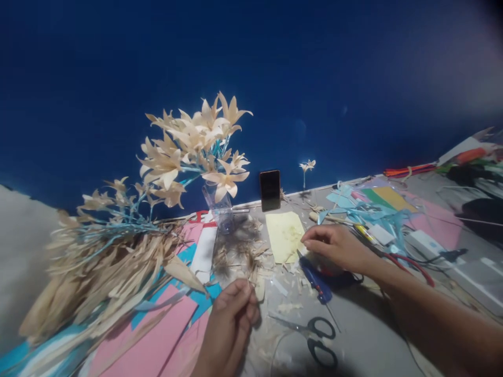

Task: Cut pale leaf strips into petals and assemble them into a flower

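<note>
My left hand [236,319] is at the lower middle, thumb and forefinger pinched together. A thin, pale piece may be between them, too small to make out. My right hand [330,243] hovers at the right edge of a yellow sheet of paper [279,230], its fingertips drawn together; I cannot tell what they hold. Small pale bits lie on that sheet. Just below my right hand is a blue tool with a pointed tip [316,280], its kind unclear. Scissors with dark handles [322,330] lie open between my forearms.
Cream flowers on blue stems [196,136] stand in a clear container [226,214]. Dried husks [98,272] and pink sheets [157,335] lie left. A phone [270,189] leans on the blue wall [314,78], near a single flower [307,167]. A white power strip [428,243] lies right.
</note>
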A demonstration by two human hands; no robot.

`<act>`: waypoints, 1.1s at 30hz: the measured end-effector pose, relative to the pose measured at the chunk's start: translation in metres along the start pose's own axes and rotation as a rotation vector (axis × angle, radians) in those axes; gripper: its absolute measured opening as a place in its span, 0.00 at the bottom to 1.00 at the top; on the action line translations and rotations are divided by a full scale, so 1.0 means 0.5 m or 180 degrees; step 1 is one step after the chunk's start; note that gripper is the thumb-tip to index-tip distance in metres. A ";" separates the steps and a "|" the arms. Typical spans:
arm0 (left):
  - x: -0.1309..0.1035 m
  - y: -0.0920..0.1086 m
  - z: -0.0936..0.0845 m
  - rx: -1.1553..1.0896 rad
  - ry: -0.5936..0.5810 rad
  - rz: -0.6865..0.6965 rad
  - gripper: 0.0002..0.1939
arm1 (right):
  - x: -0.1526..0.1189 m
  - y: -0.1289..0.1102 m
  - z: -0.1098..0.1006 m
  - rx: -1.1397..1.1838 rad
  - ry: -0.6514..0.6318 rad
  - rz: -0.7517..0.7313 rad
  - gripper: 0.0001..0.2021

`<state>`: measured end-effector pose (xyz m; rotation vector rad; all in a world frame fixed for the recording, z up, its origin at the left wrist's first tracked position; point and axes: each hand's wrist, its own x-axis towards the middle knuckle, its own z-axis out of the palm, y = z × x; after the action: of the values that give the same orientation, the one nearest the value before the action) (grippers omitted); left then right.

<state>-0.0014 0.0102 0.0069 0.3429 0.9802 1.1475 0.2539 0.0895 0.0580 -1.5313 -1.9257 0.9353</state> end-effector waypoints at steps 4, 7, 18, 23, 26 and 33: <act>-0.001 -0.002 -0.001 -0.0049 -0.0055 0.0016 0.15 | -0.026 0.016 -0.001 -0.0081 -0.0088 0.0041 0.11; -0.005 -0.007 0.000 0.0294 -0.0009 0.0257 0.15 | -0.060 0.036 0.017 -0.0134 -0.0095 0.0077 0.12; 0.006 -0.024 -0.015 0.1072 0.0290 0.0590 0.13 | -0.104 0.111 0.000 -0.0714 -0.0038 -0.0070 0.15; 0.010 -0.025 -0.017 0.0971 0.0264 0.0504 0.14 | 0.046 0.030 0.008 -0.1227 -0.0338 -0.0512 0.12; 0.009 -0.022 -0.017 0.0952 0.0375 0.0500 0.15 | 0.158 0.003 0.056 -0.1574 -0.0533 -0.0493 0.10; 0.011 -0.023 -0.019 0.0821 0.0560 0.0672 0.19 | 0.312 -0.016 0.164 -0.1963 -0.0616 -0.0475 0.15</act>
<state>-0.0015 0.0081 -0.0089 0.5702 1.2748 1.2593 0.1507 0.2230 0.0074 -1.6201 -2.5926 0.4508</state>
